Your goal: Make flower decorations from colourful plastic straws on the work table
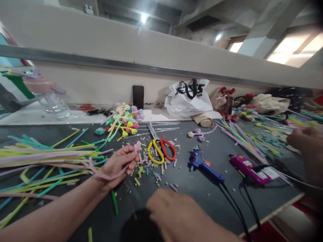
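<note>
On dark table (202, 188), left hand (117, 164) pinches a pink pipe cleaner (111, 174) at fingertips, its length looping under the palm, beside the loose stem pile (42, 158). Right hand (176, 215) low in foreground, blurred; cannot tell whether spread or closed. Risk, as judged: scissors (160, 149) and glue gun (204, 166) lie near, so a careless sweep could snag cords or scatter the cut scraps (148, 168).

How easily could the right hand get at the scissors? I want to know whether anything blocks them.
Probably yes. The right hand is low and near, and the scissors lie flat just beyond it with only small cut scraps between. The left hand, pinching a pink pipe cleaner, sits beside them, not over them.
</note>
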`<state>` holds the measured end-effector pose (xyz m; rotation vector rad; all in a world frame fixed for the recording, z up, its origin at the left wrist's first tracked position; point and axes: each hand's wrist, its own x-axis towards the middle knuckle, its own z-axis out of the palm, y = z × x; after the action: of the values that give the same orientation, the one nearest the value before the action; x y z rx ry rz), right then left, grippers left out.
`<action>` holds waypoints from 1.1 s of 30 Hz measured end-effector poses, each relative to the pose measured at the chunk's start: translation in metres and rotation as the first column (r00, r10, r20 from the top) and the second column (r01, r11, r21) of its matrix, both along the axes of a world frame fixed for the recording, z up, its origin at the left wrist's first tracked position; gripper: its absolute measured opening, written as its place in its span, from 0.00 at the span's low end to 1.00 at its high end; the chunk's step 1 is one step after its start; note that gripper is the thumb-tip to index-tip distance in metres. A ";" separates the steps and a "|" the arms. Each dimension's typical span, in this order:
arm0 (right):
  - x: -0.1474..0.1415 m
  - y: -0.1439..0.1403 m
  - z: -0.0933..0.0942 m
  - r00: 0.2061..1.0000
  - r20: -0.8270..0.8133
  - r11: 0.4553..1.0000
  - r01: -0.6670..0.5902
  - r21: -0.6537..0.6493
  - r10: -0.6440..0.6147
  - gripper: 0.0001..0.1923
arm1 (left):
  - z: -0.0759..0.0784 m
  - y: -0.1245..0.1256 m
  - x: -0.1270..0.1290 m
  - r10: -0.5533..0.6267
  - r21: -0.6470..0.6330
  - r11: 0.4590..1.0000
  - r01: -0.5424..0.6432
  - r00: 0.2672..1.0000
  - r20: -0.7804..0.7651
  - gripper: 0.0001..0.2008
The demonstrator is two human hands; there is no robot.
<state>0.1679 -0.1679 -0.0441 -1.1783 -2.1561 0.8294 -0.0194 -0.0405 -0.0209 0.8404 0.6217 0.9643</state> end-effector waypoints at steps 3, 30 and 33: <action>0.020 0.033 0.035 0.919 0.357 0.986 0.148 0.083 -0.168 0.11 | -0.001 0.001 0.001 -0.007 0.009 1.000 0.007 1.000 0.000 0.05; 0.002 0.126 0.053 0.776 -0.450 0.868 0.244 -0.432 -0.442 0.05 | -0.020 0.001 0.011 -0.158 0.028 0.986 0.167 0.968 -0.194 0.09; 0.003 0.126 0.051 0.762 -0.509 0.894 0.203 -0.399 -0.400 0.04 | -0.020 0.001 0.014 -0.155 0.036 0.985 0.167 0.963 -0.221 0.11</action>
<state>0.1711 -0.0422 0.0067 -1.1877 -1.3126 1.2312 -0.0056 -0.0400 -0.0411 1.0380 0.7059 0.7494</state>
